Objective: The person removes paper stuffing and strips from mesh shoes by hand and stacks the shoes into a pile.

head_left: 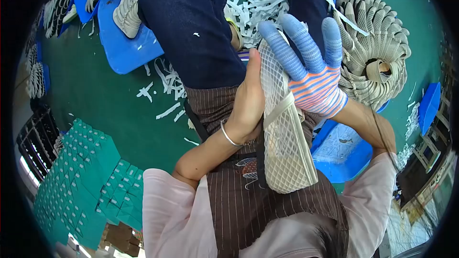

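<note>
A beige mesh shoe (287, 157) with a strap across it stands lengthwise in front of my chest, its toe end pointing toward me. My left hand (248, 100), bare with a silver bangle at the wrist, grips its left side. The left thumb points up along the edge, and the other fingers are hidden behind the shoe. My right hand (318, 74) wears a blue glove with orange stripes. Its visible fingers are stretched out and spread, and the palm side rests against the shoe's right edge. The right thumb is hidden.
A ring of stacked beige mesh shoes (382, 38) sits at the right. Blue plastic stools (129, 48) and a blue seat (342, 155) surround me. White paper strips (258, 5) litter the green floor (110, 95). Green boxes (76, 177) are piled at lower left.
</note>
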A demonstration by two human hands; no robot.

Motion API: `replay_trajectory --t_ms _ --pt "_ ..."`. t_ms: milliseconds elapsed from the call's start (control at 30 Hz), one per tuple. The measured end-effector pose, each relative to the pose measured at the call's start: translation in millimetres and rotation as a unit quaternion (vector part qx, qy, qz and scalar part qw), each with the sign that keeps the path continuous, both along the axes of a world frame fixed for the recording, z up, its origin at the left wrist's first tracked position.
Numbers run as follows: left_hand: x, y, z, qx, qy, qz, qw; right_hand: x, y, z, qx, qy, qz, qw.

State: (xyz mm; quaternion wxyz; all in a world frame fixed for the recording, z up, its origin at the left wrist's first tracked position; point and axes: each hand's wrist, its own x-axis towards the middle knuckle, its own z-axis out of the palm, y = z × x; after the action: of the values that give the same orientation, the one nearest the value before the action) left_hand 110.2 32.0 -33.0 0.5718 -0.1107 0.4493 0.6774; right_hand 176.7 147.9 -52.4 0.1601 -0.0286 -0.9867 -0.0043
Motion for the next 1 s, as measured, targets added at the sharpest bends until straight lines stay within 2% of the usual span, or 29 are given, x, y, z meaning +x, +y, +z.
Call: replay_trajectory --t_ms 167,333,467,667,800,1000 --pt "1.1 2.4 -3.1 -0.004 0.054 0.006 0.998 -11.5 -4.4 9.2 0.098 -0.022 -0.023 0.995" --pt "-5.2 -3.7 -4.1 -0.016 0.08 -0.024 0.996 -19.9 9.3 12.6 0.048 -0.065 0.055 0.995" --pt "-8.9 -5.4 -6.0 -0.048 0.13 -0.043 0.989 -22.9 15.8 7.8 -0.134 -0.082 0.117 0.981" --pt "-21.0 -7.7 -19.2 -0.045 0.134 0.004 0.99 -8.4 10.1 33.4 -0.194 -0.094 0.194 0.957" --pt "-20.2 -4.2 -8.5 0.122 0.114 -0.011 0.986 -9.3 3.2 32.5 -0.178 -0.041 0.088 0.979" --pt "-16.6 4.1 -1.3 -0.002 0.074 0.008 0.997 2.1 -10.5 23.0 -0.155 -0.012 -0.013 0.988"
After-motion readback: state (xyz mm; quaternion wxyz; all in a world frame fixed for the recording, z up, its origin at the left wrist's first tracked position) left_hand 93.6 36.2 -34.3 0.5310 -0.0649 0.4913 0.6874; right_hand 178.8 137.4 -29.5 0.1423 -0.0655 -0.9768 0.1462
